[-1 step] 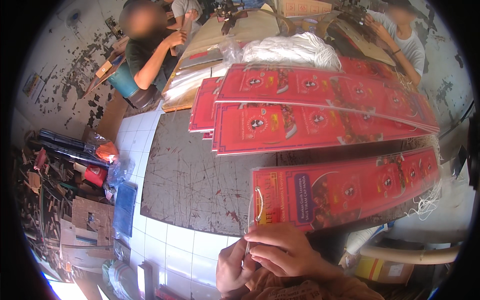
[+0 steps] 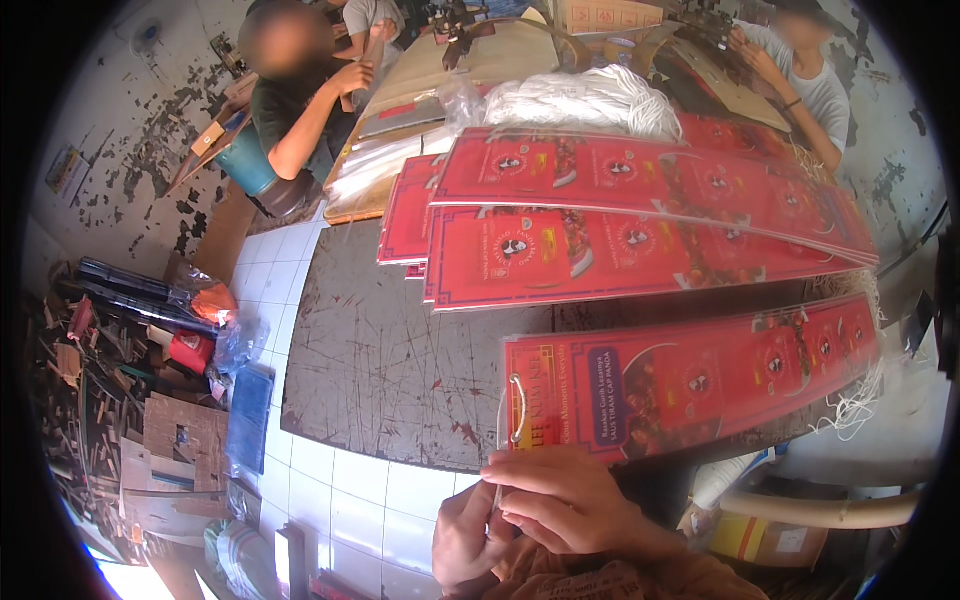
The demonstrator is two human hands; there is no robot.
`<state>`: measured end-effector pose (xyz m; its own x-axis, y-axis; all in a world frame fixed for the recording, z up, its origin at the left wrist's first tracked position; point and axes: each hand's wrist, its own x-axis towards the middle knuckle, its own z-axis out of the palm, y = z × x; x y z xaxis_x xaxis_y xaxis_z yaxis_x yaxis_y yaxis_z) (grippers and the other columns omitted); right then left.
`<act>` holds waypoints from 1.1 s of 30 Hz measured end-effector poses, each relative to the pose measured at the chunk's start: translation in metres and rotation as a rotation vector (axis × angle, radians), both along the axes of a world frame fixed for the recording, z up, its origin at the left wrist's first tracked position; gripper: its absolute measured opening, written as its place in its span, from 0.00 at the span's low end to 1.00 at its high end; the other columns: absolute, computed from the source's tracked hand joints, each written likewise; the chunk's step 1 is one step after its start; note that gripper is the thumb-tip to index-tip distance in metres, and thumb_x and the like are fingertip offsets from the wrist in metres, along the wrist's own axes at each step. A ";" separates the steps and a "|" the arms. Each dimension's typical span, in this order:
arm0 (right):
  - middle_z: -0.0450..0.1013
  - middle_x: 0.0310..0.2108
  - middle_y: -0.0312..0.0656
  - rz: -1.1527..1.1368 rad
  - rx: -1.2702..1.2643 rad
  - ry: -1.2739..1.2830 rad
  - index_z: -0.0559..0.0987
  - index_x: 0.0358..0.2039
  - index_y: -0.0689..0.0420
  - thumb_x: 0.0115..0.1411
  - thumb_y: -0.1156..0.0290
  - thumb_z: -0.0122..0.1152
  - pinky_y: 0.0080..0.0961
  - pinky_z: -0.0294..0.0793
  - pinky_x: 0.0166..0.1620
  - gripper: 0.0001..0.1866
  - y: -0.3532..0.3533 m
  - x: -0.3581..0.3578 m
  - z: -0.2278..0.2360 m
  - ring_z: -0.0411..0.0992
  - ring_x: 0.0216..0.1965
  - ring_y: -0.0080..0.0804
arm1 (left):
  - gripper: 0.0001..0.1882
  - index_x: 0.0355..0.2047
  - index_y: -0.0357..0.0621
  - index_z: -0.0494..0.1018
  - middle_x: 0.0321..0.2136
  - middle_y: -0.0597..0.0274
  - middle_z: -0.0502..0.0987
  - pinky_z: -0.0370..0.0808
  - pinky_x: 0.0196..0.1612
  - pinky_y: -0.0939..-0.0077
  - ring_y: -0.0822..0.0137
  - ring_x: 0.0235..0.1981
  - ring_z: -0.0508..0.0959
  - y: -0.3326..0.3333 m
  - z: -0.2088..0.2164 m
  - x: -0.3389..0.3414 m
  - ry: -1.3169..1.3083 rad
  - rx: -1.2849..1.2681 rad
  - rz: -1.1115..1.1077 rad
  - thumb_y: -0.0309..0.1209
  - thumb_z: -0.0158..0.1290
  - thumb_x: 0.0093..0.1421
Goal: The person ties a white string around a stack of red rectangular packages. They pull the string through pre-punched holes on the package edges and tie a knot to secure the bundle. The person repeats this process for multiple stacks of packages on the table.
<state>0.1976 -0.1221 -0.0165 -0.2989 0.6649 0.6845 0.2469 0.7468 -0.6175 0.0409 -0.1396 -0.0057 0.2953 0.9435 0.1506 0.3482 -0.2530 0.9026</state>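
Close to me, a long red printed sign in glossy clear covering lies across the table's near edge. A short white cord runs between two holes at its left end. At that sign's near left corner both hands meet. My right hand is closed over the corner, its fingers bent toward the left hand. My left hand is closed in a pinch beside it. A thin pale strip shows between the fingers; whether it is cord or the sign's edge I cannot tell.
Beyond lies a fanned stack of similar red signs, with a bundle of white cord behind it. The scratched dark table is underneath. Loose cord ends hang at right. Scrap wood heaps at left. Several people sit or stand farther back.
My right fingertips have shifted slightly to the left and down at the sign's corner. The sign and the stack stay in place.
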 end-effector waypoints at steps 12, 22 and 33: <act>0.70 0.42 0.45 -0.039 -0.028 -0.071 0.72 0.35 0.62 0.48 0.74 0.59 0.29 0.68 0.38 0.13 -0.004 0.000 -0.004 0.72 0.37 0.36 | 0.12 0.28 0.35 0.70 0.21 0.56 0.72 0.69 0.26 0.75 0.64 0.21 0.73 -0.002 -0.011 0.004 -0.121 0.083 0.206 0.32 0.56 0.51; 0.69 0.36 0.42 -0.072 -0.071 -0.024 0.72 0.35 0.61 0.48 0.77 0.61 0.26 0.68 0.34 0.12 -0.002 -0.001 0.003 0.71 0.35 0.34 | 0.08 0.27 0.37 0.71 0.23 0.57 0.73 0.70 0.28 0.76 0.65 0.24 0.74 0.000 -0.014 0.010 -0.204 0.180 0.231 0.27 0.58 0.49; 0.71 0.35 0.45 -0.068 -0.089 0.029 0.71 0.35 0.62 0.50 0.78 0.60 0.28 0.71 0.33 0.11 -0.001 0.000 0.003 0.72 0.34 0.37 | 0.07 0.29 0.40 0.73 0.24 0.58 0.73 0.70 0.27 0.76 0.66 0.24 0.74 0.001 -0.017 0.010 -0.229 0.206 0.235 0.25 0.58 0.48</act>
